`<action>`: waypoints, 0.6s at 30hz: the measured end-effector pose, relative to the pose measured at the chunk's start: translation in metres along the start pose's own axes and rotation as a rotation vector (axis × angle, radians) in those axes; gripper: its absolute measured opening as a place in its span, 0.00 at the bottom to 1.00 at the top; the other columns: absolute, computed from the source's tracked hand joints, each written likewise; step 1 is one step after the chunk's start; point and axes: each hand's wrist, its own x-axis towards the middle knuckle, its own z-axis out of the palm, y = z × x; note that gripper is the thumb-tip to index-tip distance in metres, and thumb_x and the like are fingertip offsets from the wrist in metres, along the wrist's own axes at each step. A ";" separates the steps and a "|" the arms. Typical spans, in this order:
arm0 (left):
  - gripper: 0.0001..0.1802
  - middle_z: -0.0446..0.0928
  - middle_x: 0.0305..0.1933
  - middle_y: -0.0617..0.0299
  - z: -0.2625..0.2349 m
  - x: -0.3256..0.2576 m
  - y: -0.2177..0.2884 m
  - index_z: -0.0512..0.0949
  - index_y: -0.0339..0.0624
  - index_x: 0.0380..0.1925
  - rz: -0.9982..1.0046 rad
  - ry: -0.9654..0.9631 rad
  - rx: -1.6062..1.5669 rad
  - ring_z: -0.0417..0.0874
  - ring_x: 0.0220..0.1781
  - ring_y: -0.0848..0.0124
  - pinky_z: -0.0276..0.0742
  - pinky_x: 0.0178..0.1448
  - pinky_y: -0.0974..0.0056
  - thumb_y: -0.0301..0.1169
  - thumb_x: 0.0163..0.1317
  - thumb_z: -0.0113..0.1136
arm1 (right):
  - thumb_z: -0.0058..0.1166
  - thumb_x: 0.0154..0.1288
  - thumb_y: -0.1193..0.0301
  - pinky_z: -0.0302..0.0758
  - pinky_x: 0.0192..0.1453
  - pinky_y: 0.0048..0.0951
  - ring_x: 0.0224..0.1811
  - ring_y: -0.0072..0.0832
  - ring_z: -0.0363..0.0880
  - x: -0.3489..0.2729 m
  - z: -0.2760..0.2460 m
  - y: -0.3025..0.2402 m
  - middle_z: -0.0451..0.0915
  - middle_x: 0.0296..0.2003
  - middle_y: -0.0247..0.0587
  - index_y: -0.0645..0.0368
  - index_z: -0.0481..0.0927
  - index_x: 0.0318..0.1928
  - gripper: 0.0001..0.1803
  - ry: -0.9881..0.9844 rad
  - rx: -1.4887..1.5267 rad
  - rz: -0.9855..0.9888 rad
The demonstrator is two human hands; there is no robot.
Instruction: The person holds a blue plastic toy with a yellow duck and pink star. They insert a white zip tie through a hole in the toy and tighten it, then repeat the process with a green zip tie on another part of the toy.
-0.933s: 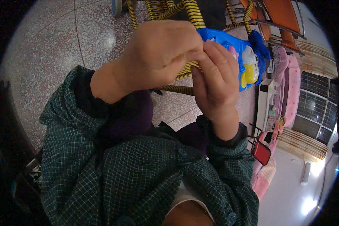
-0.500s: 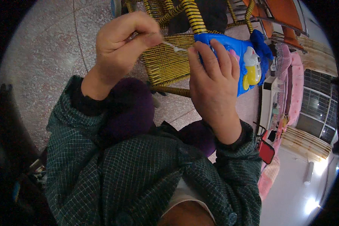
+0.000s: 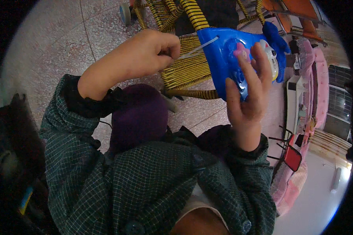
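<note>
My left hand (image 3: 157, 51) is closed in a pinch on a thin white cord (image 3: 198, 48). The cord runs from my fingers to the upper left edge of a blue plastic panel (image 3: 219, 64), which carries a pink star-shaped figure (image 3: 242, 53) and a raised white-and-yellow cartoon figure (image 3: 272, 60). Over the panel's right side my right hand (image 3: 249, 88) has its fingers spread, with nothing gripped; whether the fingertips touch the panel I cannot tell. Behind the cord is the woven yellow-and-black seat (image 3: 190, 64) of a wheeled chair or stroller, next to the panel.
A small wheel (image 3: 125, 14) stands at the frame's far left. My purple-clad knee (image 3: 139, 113) is below my left hand. Farther right are orange folding seats (image 3: 288, 11), a red chair (image 3: 292, 158) and a pink-covered bed or sofa (image 3: 321, 86). Speckled tile floor (image 3: 62, 43) lies to the left.
My right hand has left the cord, moved right over the blue panel and spread its fingers. My left hand still pinches the cord, a little lower and farther right.
</note>
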 end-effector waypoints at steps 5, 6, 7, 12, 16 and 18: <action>0.07 0.76 0.23 0.60 0.004 0.009 0.006 0.74 0.35 0.30 -0.057 -0.003 0.142 0.76 0.28 0.74 0.72 0.34 0.68 0.26 0.51 0.57 | 0.54 0.47 0.82 0.62 0.59 0.38 0.56 0.49 0.65 -0.011 -0.004 0.012 0.62 0.56 0.59 0.61 0.73 0.49 0.23 0.034 0.040 0.011; 0.07 0.76 0.23 0.60 0.004 0.012 0.008 0.75 0.35 0.29 -0.105 -0.026 0.198 0.76 0.27 0.74 0.72 0.34 0.68 0.27 0.51 0.57 | 0.54 0.48 0.82 0.62 0.58 0.38 0.56 0.49 0.65 -0.012 -0.004 0.014 0.62 0.56 0.59 0.61 0.73 0.49 0.23 0.031 0.067 0.011; 0.07 0.77 0.24 0.59 0.005 0.016 0.009 0.75 0.35 0.29 -0.103 -0.042 0.235 0.77 0.27 0.74 0.72 0.34 0.68 0.28 0.51 0.58 | 0.54 0.48 0.82 0.63 0.58 0.38 0.56 0.49 0.65 -0.014 -0.004 0.016 0.62 0.56 0.59 0.62 0.73 0.48 0.23 0.034 0.102 0.006; 0.08 0.77 0.23 0.59 0.004 0.028 0.016 0.77 0.36 0.26 -0.197 -0.137 0.314 0.76 0.26 0.73 0.71 0.31 0.68 0.31 0.52 0.57 | 0.54 0.47 0.82 0.64 0.58 0.38 0.56 0.48 0.65 -0.019 -0.009 0.025 0.62 0.56 0.58 0.62 0.73 0.47 0.22 0.002 0.137 -0.018; 0.08 0.77 0.22 0.60 0.004 0.029 0.026 0.75 0.36 0.25 -0.447 -0.208 0.181 0.71 0.18 0.77 0.65 0.21 0.70 0.31 0.54 0.55 | 0.54 0.46 0.81 0.64 0.58 0.39 0.55 0.49 0.65 -0.020 -0.015 0.035 0.63 0.55 0.59 0.62 0.74 0.46 0.21 -0.008 0.204 -0.062; 0.08 0.77 0.21 0.60 0.006 0.026 0.031 0.74 0.37 0.24 -0.587 -0.185 0.034 0.67 0.13 0.79 0.60 0.17 0.72 0.31 0.55 0.54 | 0.54 0.45 0.81 0.64 0.57 0.39 0.55 0.50 0.66 -0.021 -0.016 0.040 0.63 0.55 0.59 0.62 0.74 0.45 0.21 -0.015 0.250 -0.092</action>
